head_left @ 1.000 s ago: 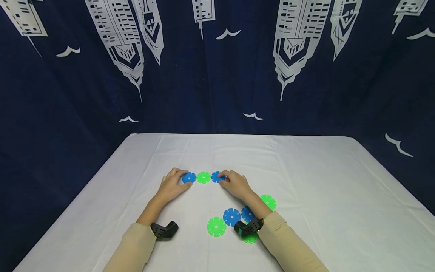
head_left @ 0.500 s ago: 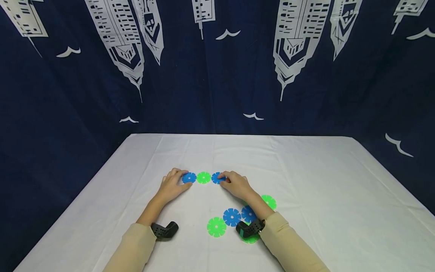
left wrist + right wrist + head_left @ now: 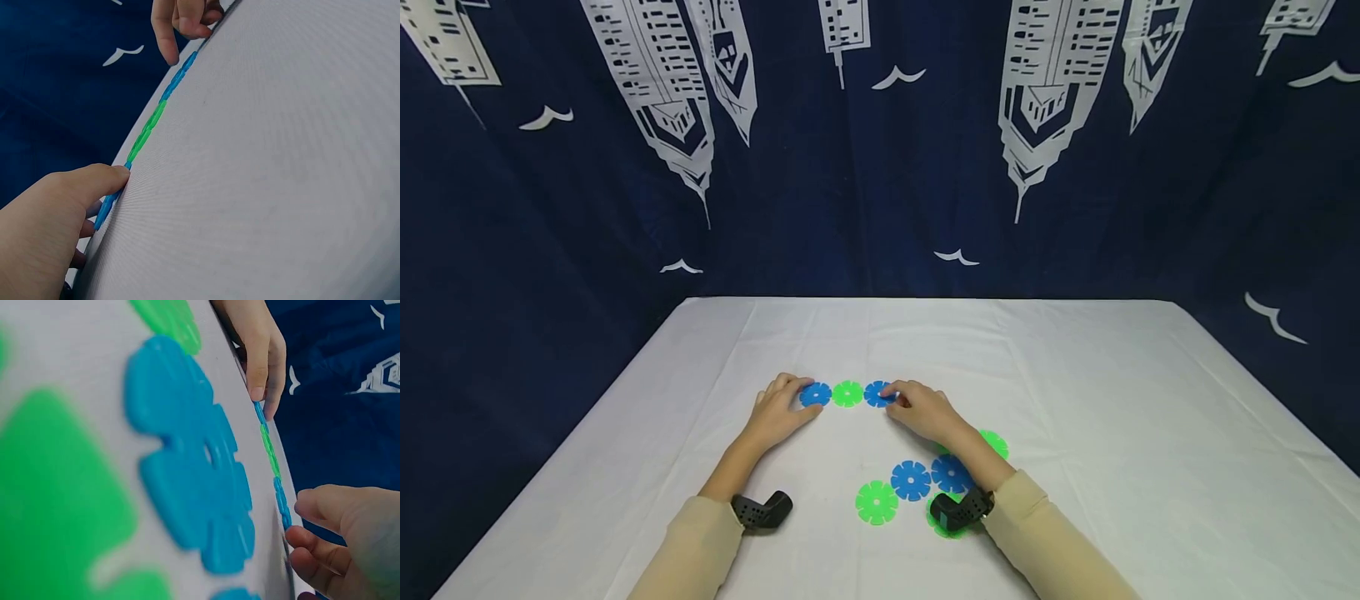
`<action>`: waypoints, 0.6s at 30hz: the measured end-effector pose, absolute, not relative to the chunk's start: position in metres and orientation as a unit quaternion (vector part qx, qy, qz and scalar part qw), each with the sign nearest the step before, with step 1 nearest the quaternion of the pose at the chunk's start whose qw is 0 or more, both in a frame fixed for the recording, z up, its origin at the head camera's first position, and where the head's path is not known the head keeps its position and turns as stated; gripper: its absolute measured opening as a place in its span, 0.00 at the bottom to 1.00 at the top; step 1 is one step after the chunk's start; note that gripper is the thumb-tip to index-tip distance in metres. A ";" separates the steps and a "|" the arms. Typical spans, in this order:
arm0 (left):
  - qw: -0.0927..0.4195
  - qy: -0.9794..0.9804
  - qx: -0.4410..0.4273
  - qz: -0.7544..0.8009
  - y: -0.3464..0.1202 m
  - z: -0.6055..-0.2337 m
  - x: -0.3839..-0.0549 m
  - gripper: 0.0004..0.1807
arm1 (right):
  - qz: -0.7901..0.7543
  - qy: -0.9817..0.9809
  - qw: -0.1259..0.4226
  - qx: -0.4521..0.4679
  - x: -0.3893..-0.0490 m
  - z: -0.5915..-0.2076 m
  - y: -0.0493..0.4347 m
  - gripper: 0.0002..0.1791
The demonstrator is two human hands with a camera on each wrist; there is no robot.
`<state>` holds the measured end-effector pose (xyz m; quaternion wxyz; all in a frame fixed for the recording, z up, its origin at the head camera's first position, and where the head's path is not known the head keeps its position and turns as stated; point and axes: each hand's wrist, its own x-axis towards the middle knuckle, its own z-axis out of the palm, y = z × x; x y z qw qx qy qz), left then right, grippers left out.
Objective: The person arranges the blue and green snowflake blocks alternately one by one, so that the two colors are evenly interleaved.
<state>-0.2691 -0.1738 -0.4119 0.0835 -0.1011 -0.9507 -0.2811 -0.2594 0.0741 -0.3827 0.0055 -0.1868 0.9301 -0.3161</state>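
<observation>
Three slotted, flower-shaped plastic building discs lie flat in a row. At the left end my left hand [image 3: 777, 412] holds a blue disc [image 3: 817, 394], thumb on its near edge and fingers on its far edge. A green disc [image 3: 847, 394] lies in the middle, its edges meeting or nearly meeting its neighbours. My right hand [image 3: 927, 412] is over the right-end blue disc [image 3: 876, 394], index finger extended at it and thumb apart from it. In the right wrist view the fingertips [image 3: 300, 536] are close to that disc's end; contact is hard to tell.
Nearer me, under and beside the right forearm, lie loose discs: a green one [image 3: 876, 503], a blue one [image 3: 911, 481], another blue one [image 3: 951, 473] and several partly hidden green ones. A white cloth [image 3: 1112, 417] covers the table. A dark blue printed curtain [image 3: 865, 183] hangs behind.
My right hand has eased slightly back from the right-end blue disc, its thumb drawing away, and the right forearm has shifted a little right. The left hand and the row stay put.
</observation>
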 end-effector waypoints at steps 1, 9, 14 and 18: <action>0.084 -0.950 -0.102 -0.282 -0.174 -0.412 -0.269 0.30 | -0.315 0.930 0.005 -0.188 -0.257 -0.381 0.075 0.13; 0.082 -0.949 -0.105 -0.285 -0.172 -0.412 -0.268 0.30 | -0.294 0.927 0.021 -0.234 -0.240 -0.379 0.091 0.13; 0.085 -0.949 -0.108 -0.283 -0.173 -0.412 -0.270 0.30 | -0.284 0.915 0.041 -0.282 -0.225 -0.379 0.096 0.14; 0.086 -0.950 -0.104 -0.282 -0.174 -0.411 -0.270 0.30 | -0.276 0.902 0.062 -0.327 -0.213 -0.381 0.096 0.16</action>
